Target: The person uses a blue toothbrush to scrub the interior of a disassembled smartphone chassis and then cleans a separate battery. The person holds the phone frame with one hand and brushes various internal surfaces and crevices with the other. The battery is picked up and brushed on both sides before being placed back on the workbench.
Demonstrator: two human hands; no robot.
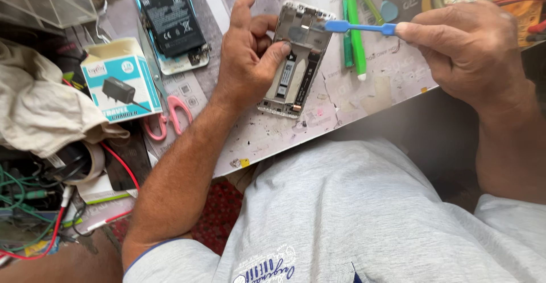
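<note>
My left hand (250,55) grips an opened white phone frame (298,61), its back off and its inner boards showing, held tilted above the worn work mat (273,135). The thumb presses on the frame's left edge. My right hand (472,50) pinches a blue plastic pry tool (361,28) by its handle. The tool's flat tip rests against the upper part of the phone frame.
A black phone battery (170,19) lies on a blue card at the back. A teal charger box (120,81) and pink-handled scissors (170,115) sit left of my forearm. Green tools (355,33) lie behind the phone. Cloth and wires crowd the left.
</note>
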